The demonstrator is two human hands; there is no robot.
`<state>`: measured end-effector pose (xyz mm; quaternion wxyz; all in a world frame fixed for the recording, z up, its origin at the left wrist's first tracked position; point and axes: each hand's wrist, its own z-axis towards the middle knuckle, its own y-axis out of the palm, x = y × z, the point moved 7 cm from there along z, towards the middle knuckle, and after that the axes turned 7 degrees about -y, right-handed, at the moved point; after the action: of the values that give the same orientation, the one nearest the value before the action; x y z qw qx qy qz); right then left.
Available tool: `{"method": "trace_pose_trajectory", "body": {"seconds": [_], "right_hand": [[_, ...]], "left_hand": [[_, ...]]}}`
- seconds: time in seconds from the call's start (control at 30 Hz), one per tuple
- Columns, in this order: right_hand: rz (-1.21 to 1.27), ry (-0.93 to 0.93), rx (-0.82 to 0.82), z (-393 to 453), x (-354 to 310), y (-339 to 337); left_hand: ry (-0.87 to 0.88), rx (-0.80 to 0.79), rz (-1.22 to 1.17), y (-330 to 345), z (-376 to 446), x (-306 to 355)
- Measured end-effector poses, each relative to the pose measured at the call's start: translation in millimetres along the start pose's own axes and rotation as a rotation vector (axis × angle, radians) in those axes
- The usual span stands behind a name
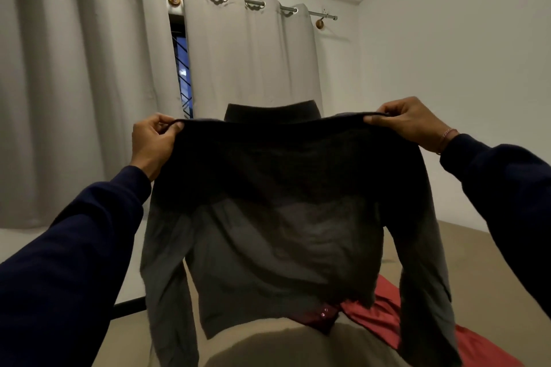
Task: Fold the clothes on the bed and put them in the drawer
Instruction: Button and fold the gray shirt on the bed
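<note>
In the head view, a dark grey long-sleeved shirt hangs spread out across the middle of the frame, held up in the air by its two shoulders with its collar standing up at the top centre. The left hand, at centre left, pinches the shirt's left shoulder edge between thumb and curled fingers. The right hand, at centre right, pinches the other shoulder edge the same way, with a thin reddish band at its wrist. Both arms reach in from the lower corners in dark navy sleeves. The shirt's own sleeves dangle down at either side, the left one reaching toward the bottom edge of the frame, and its hem hangs just above the bed, whose beige sheet fills the lower centre and right. A red garment lies crumpled on the bed at lower right, partly hidden behind the shirt's hem. Behind, in the upper left and centre, pale grey curtains hang from a metal rod on wooden brackets. A narrow gap between them shows a dark window with bars. A plain white wall takes up the upper right.
</note>
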<state>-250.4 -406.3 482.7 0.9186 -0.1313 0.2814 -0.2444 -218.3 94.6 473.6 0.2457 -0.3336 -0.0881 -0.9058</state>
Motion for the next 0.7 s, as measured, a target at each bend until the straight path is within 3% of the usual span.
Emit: {"method": "trace_pose_trajectory", "body": {"seconds": [0.3,0.43,0.57,0.7], "right_hand": [[0.1,-0.037,0.079,-7,-51,-47],[0.141,-0.03,0.071,-7,-60,-64],[0.114,0.043,0.057,-3,-33,-54],[0.02,0.152,-0.01,-5,23,-17]], "left_hand": [[0.092,0.168,-0.137,-28,1,80],[0.099,0.146,-0.19,-32,3,101],[0.027,0.047,-0.136,-11,7,82],[-0.104,-0.042,-0.051,24,5,16]]}}
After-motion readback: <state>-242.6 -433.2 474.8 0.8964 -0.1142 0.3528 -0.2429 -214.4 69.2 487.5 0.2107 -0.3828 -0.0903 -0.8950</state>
